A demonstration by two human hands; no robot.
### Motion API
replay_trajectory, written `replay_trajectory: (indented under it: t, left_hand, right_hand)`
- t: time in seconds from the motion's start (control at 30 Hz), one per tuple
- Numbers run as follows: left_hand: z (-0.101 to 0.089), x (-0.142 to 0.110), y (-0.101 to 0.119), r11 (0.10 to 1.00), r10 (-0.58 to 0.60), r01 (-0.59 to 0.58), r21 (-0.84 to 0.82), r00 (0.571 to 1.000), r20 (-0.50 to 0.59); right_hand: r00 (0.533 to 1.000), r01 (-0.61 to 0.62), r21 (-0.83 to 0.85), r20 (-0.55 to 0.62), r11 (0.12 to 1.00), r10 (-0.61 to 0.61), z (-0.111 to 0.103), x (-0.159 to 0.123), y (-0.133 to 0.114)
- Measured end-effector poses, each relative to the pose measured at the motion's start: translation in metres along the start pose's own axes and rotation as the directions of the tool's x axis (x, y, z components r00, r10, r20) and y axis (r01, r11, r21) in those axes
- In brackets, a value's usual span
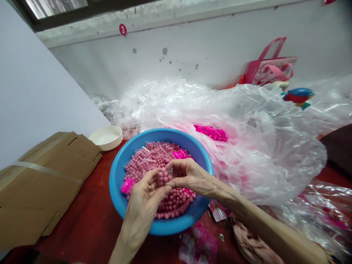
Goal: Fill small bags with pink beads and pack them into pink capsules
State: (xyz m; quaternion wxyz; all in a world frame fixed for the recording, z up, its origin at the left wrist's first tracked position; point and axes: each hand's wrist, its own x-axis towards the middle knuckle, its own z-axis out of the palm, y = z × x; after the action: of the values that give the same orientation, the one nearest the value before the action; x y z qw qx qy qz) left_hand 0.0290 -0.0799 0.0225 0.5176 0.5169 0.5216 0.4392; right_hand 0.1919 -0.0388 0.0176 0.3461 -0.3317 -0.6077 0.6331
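Your left hand point(140, 203) and right hand point(194, 178) pinch the clear bag of pink beads point(164, 176), best held low over the blue basin point(172, 226) so strays fall inside.

Chipped wall point(220, 51), 1 window point(56, 6), red table point(85, 212)

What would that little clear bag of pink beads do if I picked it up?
The little clear bag would probably feel floppy, because its see-through film looks thin. It might feel bumpy too, since round beads show through it. If any spilled, they'd likely roll, being so round.
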Motion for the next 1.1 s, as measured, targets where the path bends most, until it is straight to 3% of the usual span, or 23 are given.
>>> replay_trajectory:
  t: [0.17, 0.33, 0.47, 0.57, 0.7, 0.83, 0.97, 1.1]
  left_hand:
    - [0.008, -0.005, 0.000, 0.975, -0.059, 0.072, -0.208, 0.996, 0.067]
    - [0.007, -0.009, -0.003, 0.923, -0.144, 0.185, -0.337, 0.979, 0.142]
    - [0.008, -0.010, -0.005, 0.896, -0.117, 0.178, -0.408, 0.979, 0.169]
    - [0.011, -0.010, -0.009, 0.882, -0.110, 0.140, -0.451, 0.990, 0.092]
    - [0.016, -0.013, -0.014, 0.875, -0.066, 0.022, -0.484, 0.995, -0.074]
    - [0.021, -0.016, -0.013, 0.885, 0.020, -0.073, -0.460, 0.993, -0.118]
    - [0.026, -0.015, -0.012, 0.872, -0.025, -0.041, -0.487, 0.992, -0.127]
    - [0.029, -0.015, -0.011, 0.854, -0.071, -0.006, -0.520, 0.989, -0.127]
  right_hand:
    - [0.999, -0.044, 0.108, 0.004, 0.993, 0.044, 0.006, -0.012, 0.001]
    - [0.993, -0.096, 0.124, 0.074, 0.988, 0.087, -0.007, -0.019, -0.005]
    - [0.996, -0.037, 0.115, 0.087, 0.993, 0.027, -0.012, -0.022, -0.009]
    - [0.999, 0.037, 0.096, 0.004, 0.995, -0.037, -0.010, -0.024, -0.008]
    - [0.967, 0.208, -0.125, -0.123, 0.970, -0.223, -0.005, -0.026, -0.007]
    - [0.867, 0.419, -0.481, -0.039, 0.770, -0.496, 0.000, -0.030, -0.008]
    - [0.866, 0.408, -0.636, 0.042, 0.655, -0.498, 0.007, -0.033, -0.008]
    - [0.876, 0.369, -0.597, -0.033, 0.712, -0.482, 0.002, -0.032, -0.009]
